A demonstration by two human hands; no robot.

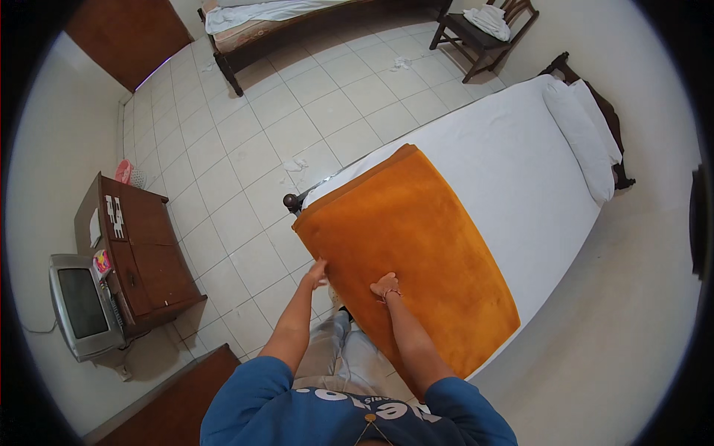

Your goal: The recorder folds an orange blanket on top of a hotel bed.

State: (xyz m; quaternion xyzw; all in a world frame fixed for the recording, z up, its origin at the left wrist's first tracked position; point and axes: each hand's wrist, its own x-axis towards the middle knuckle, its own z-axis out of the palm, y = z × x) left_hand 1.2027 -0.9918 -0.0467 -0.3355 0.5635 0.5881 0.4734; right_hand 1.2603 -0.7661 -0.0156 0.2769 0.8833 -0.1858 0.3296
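An orange blanket (413, 234) lies folded across the foot end of a bed made up with a white sheet (502, 161). My left hand (318, 273) is at the blanket's near edge, on the foot side, with its fingers apart and nothing visible in it. On top of the blanket rests my right hand (385, 285), a thin bracelet around its wrist. Its fingers look bent, and whether they pinch any cloth is hidden.
White pillows (580, 139) lie at the dark wooden headboard (602, 111). A round bedpost (291, 202) sticks up at the foot corner. Leftward are a wooden cabinet (148, 251) and a television (83, 306). White scraps (295, 165) litter the tiled floor (240, 206). A chair (479, 39) stands beyond.
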